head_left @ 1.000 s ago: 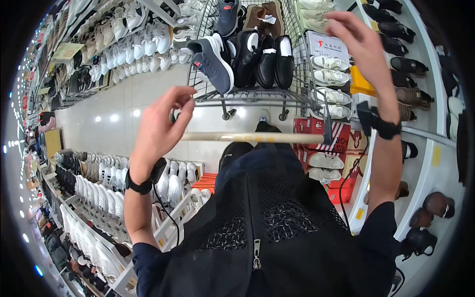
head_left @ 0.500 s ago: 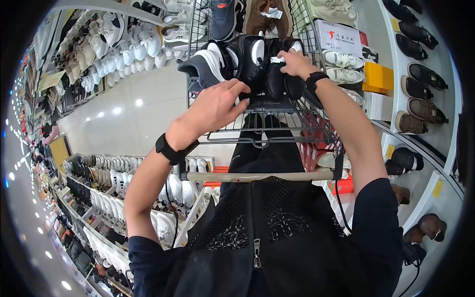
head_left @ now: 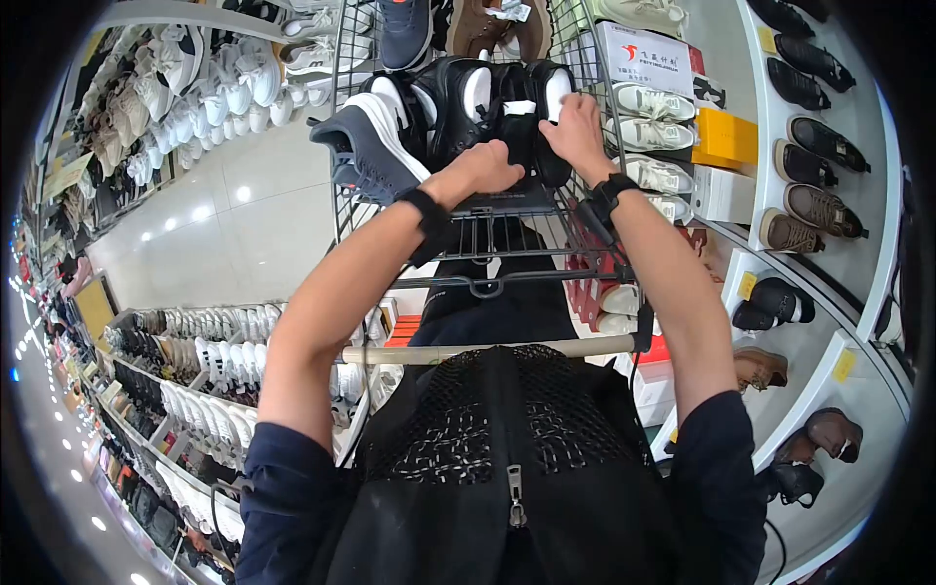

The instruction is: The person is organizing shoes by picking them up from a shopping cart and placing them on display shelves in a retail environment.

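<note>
A wire shopping cart (head_left: 575,219) full of shoes stands in front of me. My right hand (head_left: 577,138) grips the side of a black shoe (head_left: 553,161) with a white insole, at the cart's right. Next to it lies another black shoe (head_left: 517,132) with a white tag in it. My left hand (head_left: 480,170) is closed at the near end of that tagged shoe; its fingertips are partly hidden. Left of my hands are a black sneaker (head_left: 453,107) and a grey sneaker (head_left: 366,146) with a thick white sole.
Farther into the cart are a dark grey sneaker (head_left: 406,34) and a brown shoe (head_left: 473,29). The cart's handlebar (head_left: 585,347) crosses before my body. Shoe shelves (head_left: 838,341) curve along the right, with a yellow box (head_left: 726,138). Racks of pale shoes (head_left: 219,361) stand at left beyond the tiled floor (head_left: 263,195).
My left hand has moved right and closed at the tagged black shoe. My right hand has shifted from the tag to the rightmost black shoe. The view has turned slightly.
</note>
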### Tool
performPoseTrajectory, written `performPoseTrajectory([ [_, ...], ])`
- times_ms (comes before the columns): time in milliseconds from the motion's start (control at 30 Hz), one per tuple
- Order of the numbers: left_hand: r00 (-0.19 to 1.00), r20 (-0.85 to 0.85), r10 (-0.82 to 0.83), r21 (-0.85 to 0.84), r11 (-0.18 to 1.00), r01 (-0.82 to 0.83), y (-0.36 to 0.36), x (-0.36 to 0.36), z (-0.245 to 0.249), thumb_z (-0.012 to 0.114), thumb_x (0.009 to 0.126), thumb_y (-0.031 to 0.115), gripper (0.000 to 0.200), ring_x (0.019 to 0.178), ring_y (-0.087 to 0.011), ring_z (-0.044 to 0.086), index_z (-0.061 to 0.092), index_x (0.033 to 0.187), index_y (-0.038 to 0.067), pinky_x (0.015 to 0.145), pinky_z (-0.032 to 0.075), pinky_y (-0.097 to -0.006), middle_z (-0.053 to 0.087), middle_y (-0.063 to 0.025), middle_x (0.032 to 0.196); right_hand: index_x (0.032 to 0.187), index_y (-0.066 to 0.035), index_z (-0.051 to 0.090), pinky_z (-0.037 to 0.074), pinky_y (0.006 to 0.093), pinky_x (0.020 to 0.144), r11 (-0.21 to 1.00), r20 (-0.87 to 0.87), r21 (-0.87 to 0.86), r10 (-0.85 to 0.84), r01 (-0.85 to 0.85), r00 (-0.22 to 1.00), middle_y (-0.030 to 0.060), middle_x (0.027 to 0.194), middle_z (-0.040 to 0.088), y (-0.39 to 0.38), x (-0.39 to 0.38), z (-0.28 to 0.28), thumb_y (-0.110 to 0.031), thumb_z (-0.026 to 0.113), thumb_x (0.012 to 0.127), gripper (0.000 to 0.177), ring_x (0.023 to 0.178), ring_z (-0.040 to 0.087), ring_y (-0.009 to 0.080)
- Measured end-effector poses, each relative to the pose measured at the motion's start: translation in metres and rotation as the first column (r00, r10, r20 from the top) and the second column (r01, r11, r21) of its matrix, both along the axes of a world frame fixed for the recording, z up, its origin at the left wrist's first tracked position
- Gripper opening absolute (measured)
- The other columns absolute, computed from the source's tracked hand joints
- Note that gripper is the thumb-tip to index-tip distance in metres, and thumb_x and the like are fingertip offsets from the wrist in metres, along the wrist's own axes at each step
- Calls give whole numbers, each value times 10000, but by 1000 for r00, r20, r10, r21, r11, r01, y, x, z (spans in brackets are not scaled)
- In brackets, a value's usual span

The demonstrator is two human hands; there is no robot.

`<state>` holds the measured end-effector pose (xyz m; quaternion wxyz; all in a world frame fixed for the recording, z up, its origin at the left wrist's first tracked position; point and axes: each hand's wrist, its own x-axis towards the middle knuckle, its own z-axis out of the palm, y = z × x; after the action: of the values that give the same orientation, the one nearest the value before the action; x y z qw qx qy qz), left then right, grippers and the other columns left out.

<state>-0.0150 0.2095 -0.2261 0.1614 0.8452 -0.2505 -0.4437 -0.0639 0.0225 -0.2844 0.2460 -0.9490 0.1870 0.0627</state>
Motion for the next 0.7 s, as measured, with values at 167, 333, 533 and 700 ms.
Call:
performPoseTrajectory([
  [167, 926, -323, 195, 245, 962, -118, -28, 5, -60, 702, 836, 422, 731, 1103, -386, 665, 563, 1318, -109, 893, 535, -436, 630, -284, 1273, 1273, 153, 524, 512, 426, 963, 965, -351, 26, -236, 261, 906, 358, 1284, 576, 2, -6, -22, -399, 798, 759, 803, 1174, 606, 453],
  [333, 835, -401, 377, 296, 916, -272, -45, 5, -86, 712, 841, 433, 780, 1165, -411, 608, 509, 1390, -82, 917, 502, -522, 562, -241, 1384, 1117, 117, 676, 534, 436, 934, 888, -590, 295, -122, 353, 798, 294, 1249, 643, -13, -1, -25, -352, 796, 762, 601, 1102, 670, 397],
  [533, 702, -496, 511, 333, 859, -389, -40, 12, -95, 713, 858, 402, 692, 1213, -322, 587, 544, 1384, -15, 966, 466, -485, 580, -165, 1385, 1286, 112, 570, 490, 608, 869, 727, -747, 429, -49, 536, 663, 271, 1257, 635, -12, -3, -44, -383, 833, 731, 789, 1106, 644, 398],
  [700, 640, -540, 546, 280, 834, -475, -29, 12, -95, 739, 852, 404, 627, 1121, -258, 582, 601, 1291, -22, 869, 484, -412, 642, -118, 1239, 1200, 121, 649, 536, 416, 922, 622, -714, 485, -125, 614, 689, 251, 1308, 626, -21, -17, -111, -383, 866, 687, 751, 1119, 671, 326],
])
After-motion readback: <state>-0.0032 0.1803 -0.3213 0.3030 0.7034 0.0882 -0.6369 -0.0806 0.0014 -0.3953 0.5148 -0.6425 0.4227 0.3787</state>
